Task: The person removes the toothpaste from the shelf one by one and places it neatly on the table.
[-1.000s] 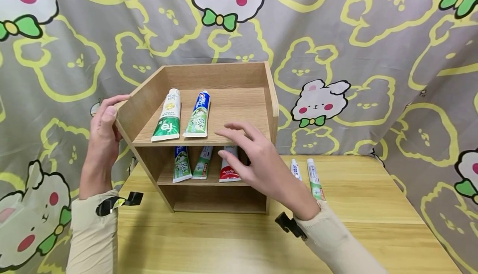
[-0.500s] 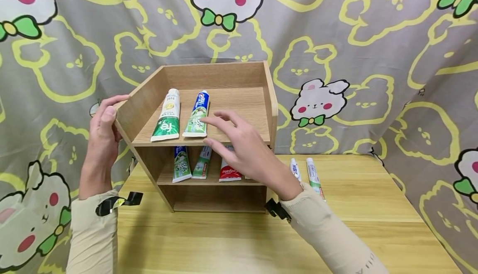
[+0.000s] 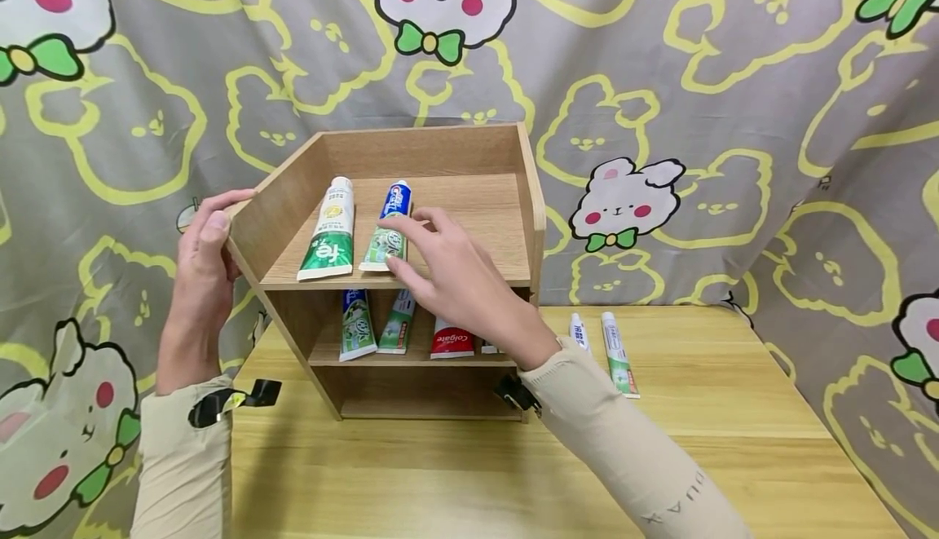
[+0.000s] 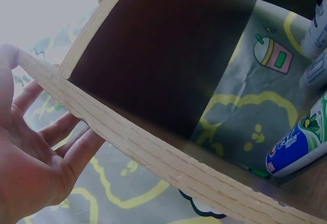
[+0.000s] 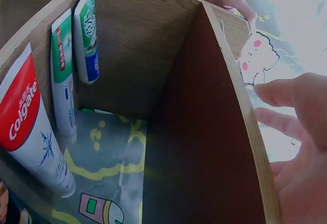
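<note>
The left hand (image 3: 201, 278) grips the upper left side panel of a wooden shelf unit (image 3: 279, 213); the left wrist view shows its thumb and fingers on either side of the panel edge. On the top shelf lie a white and green tube (image 3: 333, 233) and, to its right, a blue and green tube (image 3: 397, 201). The right hand (image 3: 462, 278) is over the lower right part of that second tube, thumb and forefinger apart at its two sides; whether they touch it I cannot tell. The right wrist view shows the right hand (image 5: 301, 127) beyond the shelf's edge, fingers spread.
The middle shelf holds several tubes, among them a blue and green one (image 3: 357, 327), a green and white one (image 3: 397, 323) and a red Colgate one (image 3: 451, 339). Two more tubes, one green and white (image 3: 619, 355), lie on the table (image 3: 697, 417) right of the unit. A patterned curtain (image 3: 734, 74) hangs behind.
The right hand has moved left along the top shelf's front, from the shelf's right part to the blue and green tube. The left hand has stayed on the side panel.
</note>
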Demonstrator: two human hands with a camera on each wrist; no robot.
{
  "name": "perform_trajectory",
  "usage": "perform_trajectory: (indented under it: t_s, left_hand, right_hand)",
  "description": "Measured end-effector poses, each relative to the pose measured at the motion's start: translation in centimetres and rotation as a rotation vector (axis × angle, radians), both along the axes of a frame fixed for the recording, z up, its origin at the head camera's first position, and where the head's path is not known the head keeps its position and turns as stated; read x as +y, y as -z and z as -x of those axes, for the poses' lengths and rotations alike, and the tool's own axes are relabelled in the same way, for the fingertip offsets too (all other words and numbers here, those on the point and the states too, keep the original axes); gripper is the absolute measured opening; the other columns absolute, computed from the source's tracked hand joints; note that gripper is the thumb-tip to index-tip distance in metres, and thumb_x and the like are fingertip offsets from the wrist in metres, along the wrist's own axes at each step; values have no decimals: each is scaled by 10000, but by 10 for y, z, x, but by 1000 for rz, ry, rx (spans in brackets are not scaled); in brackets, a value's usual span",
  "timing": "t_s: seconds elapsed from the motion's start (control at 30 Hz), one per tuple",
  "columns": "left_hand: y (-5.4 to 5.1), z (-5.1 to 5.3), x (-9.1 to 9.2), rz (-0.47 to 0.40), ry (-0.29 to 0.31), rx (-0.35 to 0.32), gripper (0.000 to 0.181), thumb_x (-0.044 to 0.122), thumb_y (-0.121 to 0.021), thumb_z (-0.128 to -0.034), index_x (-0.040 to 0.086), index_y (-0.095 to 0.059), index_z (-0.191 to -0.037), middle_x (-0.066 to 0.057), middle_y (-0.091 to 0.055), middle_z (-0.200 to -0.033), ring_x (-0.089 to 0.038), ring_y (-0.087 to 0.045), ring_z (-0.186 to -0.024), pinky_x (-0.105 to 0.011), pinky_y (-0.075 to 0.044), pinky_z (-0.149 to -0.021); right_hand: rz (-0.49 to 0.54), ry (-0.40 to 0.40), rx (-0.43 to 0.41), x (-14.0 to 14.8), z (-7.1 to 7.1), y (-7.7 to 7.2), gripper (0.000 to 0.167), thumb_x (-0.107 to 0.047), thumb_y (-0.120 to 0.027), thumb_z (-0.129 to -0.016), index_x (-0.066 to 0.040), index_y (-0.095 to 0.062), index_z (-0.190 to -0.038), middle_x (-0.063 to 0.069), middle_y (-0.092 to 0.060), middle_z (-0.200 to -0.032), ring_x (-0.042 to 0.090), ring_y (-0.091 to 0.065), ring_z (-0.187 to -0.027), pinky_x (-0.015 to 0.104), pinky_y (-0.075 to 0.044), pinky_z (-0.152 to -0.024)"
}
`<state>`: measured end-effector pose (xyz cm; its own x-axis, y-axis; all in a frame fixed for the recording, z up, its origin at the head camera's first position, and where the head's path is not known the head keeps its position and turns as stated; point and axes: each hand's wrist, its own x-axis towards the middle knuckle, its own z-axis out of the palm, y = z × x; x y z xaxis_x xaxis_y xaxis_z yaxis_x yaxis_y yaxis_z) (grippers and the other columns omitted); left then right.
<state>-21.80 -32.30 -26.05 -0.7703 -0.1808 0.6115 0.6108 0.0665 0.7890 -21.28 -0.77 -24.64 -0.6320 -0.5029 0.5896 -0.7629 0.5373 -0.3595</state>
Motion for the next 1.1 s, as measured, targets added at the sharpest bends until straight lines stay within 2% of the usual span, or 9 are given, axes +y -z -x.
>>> perform_trajectory:
  t_s: [0.17, 0.27, 0.4, 0.5, 0.73, 0.9, 1.0, 1.1]
  left_hand:
    - [0, -2, -2, 0, 2, -2, 425, 245, -483, -991, 58, -651, -1334, -182, -519, -1183, -299, -495, -884, -270, -393, -554]
    - [0, -2, -3, -7, 6, 0, 425, 243, -486, -988, 55, -652, -1332, -185, -521, -1174, -293, -499, -867, -265, -394, -542]
    - [1, -2, -4, -9, 11, 2, 425, 242, -490, -987, 51, -652, -1329, -185, -520, -1165, -291, -498, -851, -265, -385, -529]
    - [0, -3, -4, -8, 16, 4, 424, 241, -490, -987, 49, -652, -1328, -184, -518, -1163, -291, -497, -848, -267, -384, -528]
    - [-1, -3, -4, 2, 28, 19, 422, 235, -485, -991, 47, -648, -1332, -182, -517, -1157, -283, -488, -839, -273, -358, -529]
    - [-1, -2, -1, -6, 41, -1, 419, 246, -486, -1002, 55, -642, -1341, -187, -515, -1157, -278, -506, -835, -250, -399, -523]
    - [-1, 0, 0, -8, 47, -12, 422, 251, -487, -1006, 57, -638, -1348, -191, -515, -1179, -295, -520, -877, -258, -453, -548]
    - [-1, 0, -1, -9, 39, -11, 421, 252, -489, -1006, 54, -639, -1347, -193, -513, -1180, -297, -516, -871, -250, -443, -534]
  right_hand:
    - [-26, 33, -75, -13, 6, -5, 464, -380, -597, -1033, -247, -551, -1475, 106, -517, -1433, 219, -549, -1209, 429, -527, -894]
    - [-49, 62, -86, -21, 9, -8, 467, -394, -589, -1029, -260, -549, -1474, 136, -496, -1452, 235, -560, -1159, 432, -507, -894]
    - [-95, 114, -110, -30, 14, -11, 465, -380, -580, -1008, -294, -559, -1464, 178, -450, -1504, 276, -532, -1233, 482, -441, -981]
    - [-134, 144, -147, -36, 15, -13, 459, -388, -569, -984, -323, -593, -1437, 150, -478, -1472, 264, -498, -1258, 492, -410, -1002]
    - [-201, 171, -203, -42, 17, -21, 402, -437, -586, -923, -324, -673, -1299, 55, -585, -1280, 226, -474, -1061, 396, -396, -858]
    - [-239, 137, -223, -37, 19, -30, 373, -358, -625, -901, -224, -679, -1245, 41, -647, -1180, 215, -509, -976, 353, -429, -778]
    - [-245, 116, -263, -31, 21, -34, 362, -296, -642, -891, -181, -688, -1232, 44, -651, -1160, 211, -537, -971, 328, -458, -743]
    - [-227, 89, -319, -25, 23, -36, 350, -257, -647, -898, -165, -693, -1232, 47, -638, -1175, 200, -554, -964, 298, -464, -711]
